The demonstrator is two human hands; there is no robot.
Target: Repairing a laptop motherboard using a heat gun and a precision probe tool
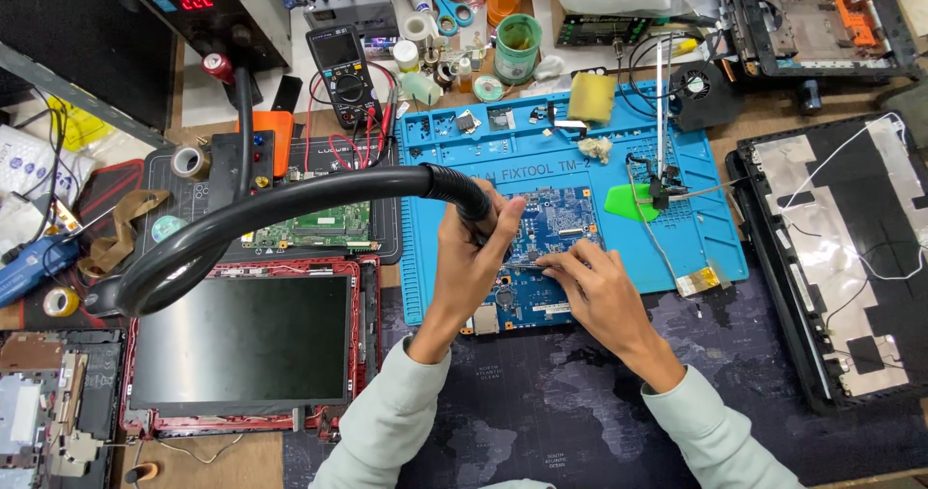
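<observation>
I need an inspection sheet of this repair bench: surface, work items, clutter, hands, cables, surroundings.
Surface: blue silicone repair mat on a dark map-print desk mat.
Work items: blue circuit board lying on the mat.
Clutter: yellow sponge, green plastic pick, black multimeter.
Hands: left hand holds the black hot-air nozzle; right hand presses thin metal tweezers onto the board.
Cables: thick black hose; red multimeter leads.
Surroundings: red opened laptop, black laptop lid.

Wooden workbench [773, 112] fills the view, a dark map-printed desk mat [541, 402] at six o'clock, lighting bright, probably overhead.
</observation>
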